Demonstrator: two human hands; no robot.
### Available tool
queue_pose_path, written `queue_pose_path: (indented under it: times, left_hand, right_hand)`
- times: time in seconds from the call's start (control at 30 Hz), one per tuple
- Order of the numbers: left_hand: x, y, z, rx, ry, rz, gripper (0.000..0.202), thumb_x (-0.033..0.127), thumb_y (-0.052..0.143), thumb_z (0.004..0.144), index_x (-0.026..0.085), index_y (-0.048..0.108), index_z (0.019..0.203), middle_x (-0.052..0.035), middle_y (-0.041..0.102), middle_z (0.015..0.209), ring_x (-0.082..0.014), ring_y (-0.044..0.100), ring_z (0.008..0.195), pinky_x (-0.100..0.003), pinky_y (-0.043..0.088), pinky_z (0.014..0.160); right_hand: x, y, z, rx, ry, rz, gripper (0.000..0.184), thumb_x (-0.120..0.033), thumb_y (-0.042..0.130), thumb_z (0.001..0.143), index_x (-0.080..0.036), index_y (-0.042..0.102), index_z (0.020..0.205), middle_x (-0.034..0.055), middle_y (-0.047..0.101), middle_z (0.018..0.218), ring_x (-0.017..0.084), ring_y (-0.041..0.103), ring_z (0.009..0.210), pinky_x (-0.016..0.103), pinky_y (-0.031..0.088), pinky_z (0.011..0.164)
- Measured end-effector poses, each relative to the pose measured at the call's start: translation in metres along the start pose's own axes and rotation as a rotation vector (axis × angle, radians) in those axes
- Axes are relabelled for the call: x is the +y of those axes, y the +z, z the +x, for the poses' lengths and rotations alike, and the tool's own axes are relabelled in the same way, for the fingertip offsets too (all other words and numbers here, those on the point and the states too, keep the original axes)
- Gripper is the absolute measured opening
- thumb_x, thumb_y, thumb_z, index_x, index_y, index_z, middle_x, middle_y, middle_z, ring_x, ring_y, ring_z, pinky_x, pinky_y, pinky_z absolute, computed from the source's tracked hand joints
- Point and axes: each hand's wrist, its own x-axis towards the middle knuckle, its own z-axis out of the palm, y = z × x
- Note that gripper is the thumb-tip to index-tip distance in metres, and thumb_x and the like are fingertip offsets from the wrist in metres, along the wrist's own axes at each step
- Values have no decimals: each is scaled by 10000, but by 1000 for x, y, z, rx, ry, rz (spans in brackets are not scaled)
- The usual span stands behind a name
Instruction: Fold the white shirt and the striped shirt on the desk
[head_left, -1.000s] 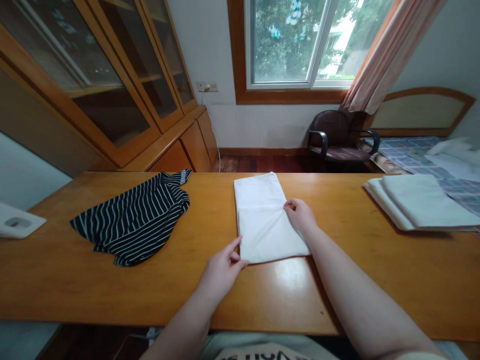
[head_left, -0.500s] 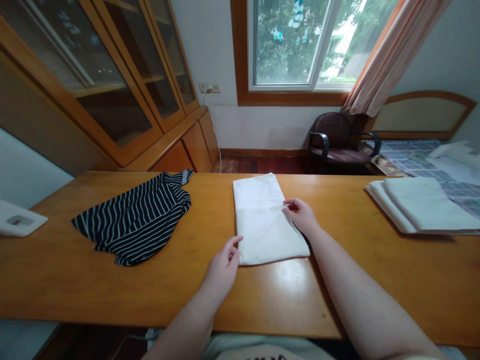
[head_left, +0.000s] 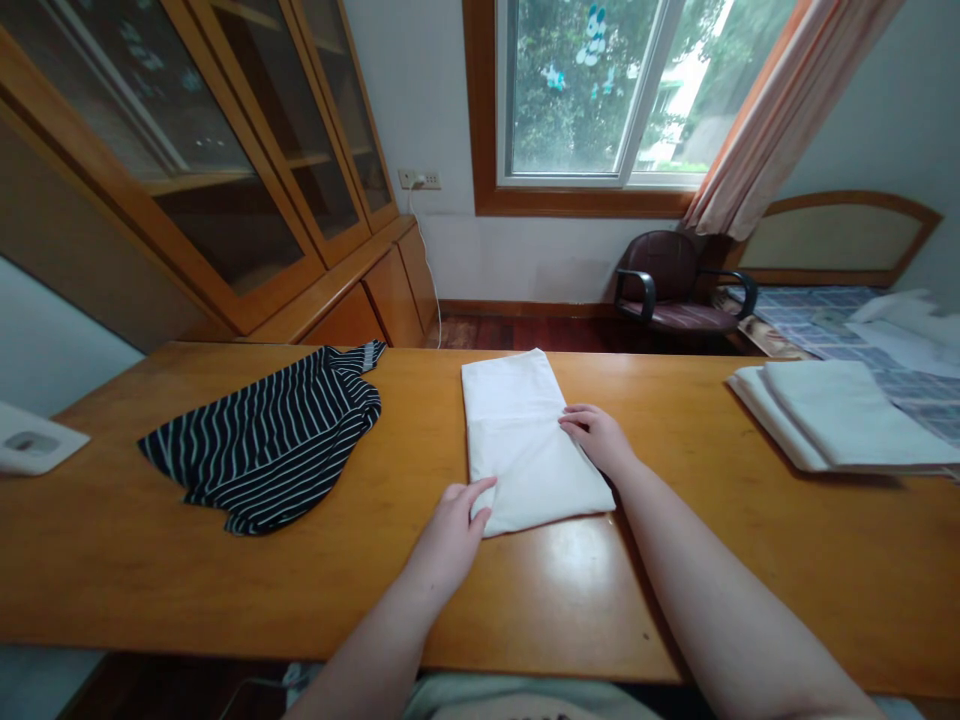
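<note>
Folded white cloth (head_left: 517,455), ctr of frame, flat on wooden table (head_left: 697,425). L hand (head_left: 448,535): fingertips on lower-left corner; R hand (head_left: 606,445): fingers bent at right edge; pinch vs. mere contact unclear for both. Prob. light, soft, limp, non-fragile; best held at opp. edges, all layers tog., as folds may slip.

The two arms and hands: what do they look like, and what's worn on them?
They're a person's: the left hand and right hand show no gloves, rings or watch. No sleeves cover the visible forearms. Pale greenish clothing shows below.
</note>
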Motion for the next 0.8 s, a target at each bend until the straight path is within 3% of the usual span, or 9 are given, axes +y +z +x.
queue_pose_path:
  times: [0.1,0.2,0.3,0.37,0.43,0.53,0.67,0.8]
  left_hand:
    - [6,-6,1,4,9,181,409,245,462,844,278,529,1247,-72,539,1056,-197,585,927,-316,446,845]
    - [15,-16,1,-17,-13,398,465,298,512,835,307,473,1298,-83,537,1078,-222,592,938,-355,442,848]
    - [31,-26,4,51,4,648,627,365,637,748,271,443,1336,-150,473,1263,-311,531,1085,-440,414,897]
    - [42,-29,9,92,103,734,688,379,663,726,228,426,1354,-169,337,1424,-349,399,1241,-476,346,986]
    - [50,-28,18,65,281,734,639,379,601,786,216,401,1370,-133,234,1500,-314,264,1343,-458,262,1066]
    - [50,-18,37,-29,472,700,550,386,496,861,227,392,1378,-94,222,1515,-260,146,1395,-437,155,1121]
    - [30,-1,58,-65,376,645,636,500,453,858,205,345,1411,-126,183,1521,-291,69,1403,-460,106,1124]
    - [14,4,67,-51,228,591,854,651,473,773,199,231,1455,-149,41,1536,-340,-23,1394,-501,110,1106]
  right_hand:
    - [-2,-1,-1,-12,16,-1,166,-299,589,793,-230,732,839,51,653,1060,197,595,988,354,431,940]
    - [-3,-1,-1,-20,22,1,170,-308,588,794,-237,733,848,49,652,1067,201,593,995,357,432,939]
    - [-3,-1,-1,-30,14,7,177,-311,584,797,-240,734,858,49,652,1073,202,590,1004,357,427,945]
    - [-3,-1,-1,-29,13,10,179,-313,583,797,-240,734,860,49,652,1077,201,590,1006,357,426,948]
    - [-2,0,-1,-27,9,14,178,-316,585,794,-240,733,858,49,654,1078,202,591,1003,359,427,947]
    - [0,0,-1,-24,-6,23,177,-318,589,788,-238,732,854,51,657,1071,204,593,1003,366,427,948]
    - [0,0,-1,-22,-3,32,177,-324,586,790,-237,729,846,51,656,1069,207,591,1005,376,427,949]
    - [-3,0,-1,-30,1,45,177,-320,580,794,-236,726,847,56,653,1072,208,591,1005,376,433,937]
